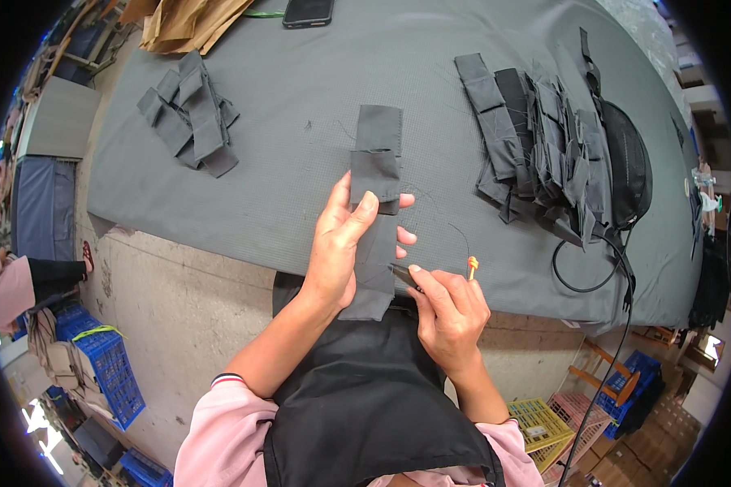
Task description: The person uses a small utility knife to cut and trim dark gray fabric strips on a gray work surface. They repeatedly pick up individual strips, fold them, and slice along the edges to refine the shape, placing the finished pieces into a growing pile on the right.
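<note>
My left hand [335, 247] holds a dark grey fabric strip [376, 173] by its middle, thumb on top and fingertips showing past the right edge. The strip has a folded, stitched piece near its upper part, and its lower end hangs over the table edge at my apron. In my right hand [453, 318], closed, is a small dark pointed tool, apparently thread snips [403, 274], its tip against the strip's right edge. An orange knotted cord [473, 265] sticks up beside that hand. Most of the tool is hidden by my fingers.
A small pile of grey strips [193, 118] lies left on the grey covered table [284, 162]; a larger pile [536, 138] lies right, beside a black pouch [628, 166] and a cable [573, 286]. Brown paper [188, 24] and a phone [308, 11] lie at the far edge. Crates [110, 365] stand below.
</note>
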### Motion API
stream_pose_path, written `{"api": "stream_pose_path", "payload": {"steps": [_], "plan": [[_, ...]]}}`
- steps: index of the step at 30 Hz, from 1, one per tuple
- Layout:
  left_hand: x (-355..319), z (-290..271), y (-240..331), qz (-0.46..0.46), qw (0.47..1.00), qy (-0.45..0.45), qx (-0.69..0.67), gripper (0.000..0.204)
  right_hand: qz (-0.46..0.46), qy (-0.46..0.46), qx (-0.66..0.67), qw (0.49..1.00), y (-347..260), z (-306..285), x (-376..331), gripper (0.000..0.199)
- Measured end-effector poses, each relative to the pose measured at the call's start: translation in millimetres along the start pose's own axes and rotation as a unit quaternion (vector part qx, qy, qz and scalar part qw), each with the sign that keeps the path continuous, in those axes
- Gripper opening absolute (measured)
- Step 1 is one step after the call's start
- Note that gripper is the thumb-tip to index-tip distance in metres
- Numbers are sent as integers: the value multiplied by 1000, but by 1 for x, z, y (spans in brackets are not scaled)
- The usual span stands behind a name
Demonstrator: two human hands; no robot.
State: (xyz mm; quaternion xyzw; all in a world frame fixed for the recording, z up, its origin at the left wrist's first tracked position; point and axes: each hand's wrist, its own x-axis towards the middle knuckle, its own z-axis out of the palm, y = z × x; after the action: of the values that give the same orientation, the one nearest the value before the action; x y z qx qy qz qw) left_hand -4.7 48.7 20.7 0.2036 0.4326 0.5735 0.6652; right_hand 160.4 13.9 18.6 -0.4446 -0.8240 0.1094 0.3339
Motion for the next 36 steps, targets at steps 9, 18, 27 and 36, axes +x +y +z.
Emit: {"api": "stream_pose_path", "payload": {"steps": [9, 18, 27, 36], "plan": [[1, -1, -1, 1, 1000, -9, 10, 55, 56, 21, 56, 997, -1, -6, -4, 33], [-3, 2, -1, 30, 999, -7, 25, 58, 95, -58, 79, 991, -13, -4, 8, 27], [-5, 2, -2, 22, 999, -25, 15, 60, 48, -61, 26, 997, -13, 0, 8, 21], [-7, 5, -2, 8, 999, -30, 25, 47, 28, -71, 46, 996, -11, 3, 11, 20]]}}
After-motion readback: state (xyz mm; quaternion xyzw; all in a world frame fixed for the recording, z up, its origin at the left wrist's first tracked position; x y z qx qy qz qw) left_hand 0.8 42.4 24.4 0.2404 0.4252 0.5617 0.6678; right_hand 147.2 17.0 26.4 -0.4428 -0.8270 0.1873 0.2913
